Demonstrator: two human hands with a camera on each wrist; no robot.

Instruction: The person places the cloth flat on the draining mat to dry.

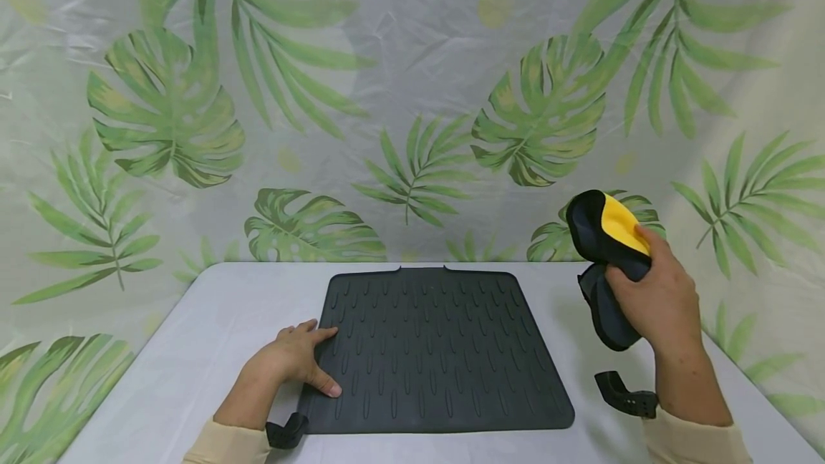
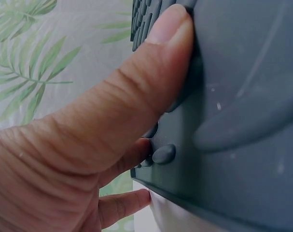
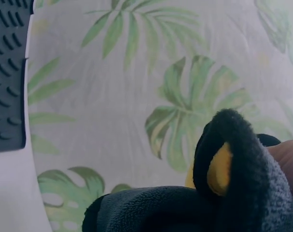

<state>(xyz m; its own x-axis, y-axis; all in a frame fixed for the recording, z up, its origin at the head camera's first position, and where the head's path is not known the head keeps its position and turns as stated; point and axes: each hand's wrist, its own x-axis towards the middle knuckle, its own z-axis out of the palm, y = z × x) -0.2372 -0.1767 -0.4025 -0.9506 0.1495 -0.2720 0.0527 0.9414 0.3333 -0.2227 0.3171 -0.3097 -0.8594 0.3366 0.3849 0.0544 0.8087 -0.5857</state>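
Note:
A dark rubber mat [image 1: 422, 353] with raised oblong ridges lies flat on the table. My left hand [image 1: 290, 360] rests on its left edge, fingers spread; in the left wrist view the thumb [image 2: 168, 36] lies over the mat's surface and two fingertips are near its rim. Above the table to the right of the mat, my right hand [image 1: 664, 299] grips a folded plush cloth [image 1: 609, 306], dark grey and yellow with black edging. The right wrist view shows the cloth's fuzzy folds [image 3: 151, 208] close up, while most of the hand is out of frame.
The mat and both hands are over a white-covered table [image 1: 180, 349]. Behind it hangs a pale curtain [image 1: 419, 77] with a green leaf print. A black strap [image 1: 625, 396] sits at the right wrist, another black strap [image 1: 286, 432] at the left.

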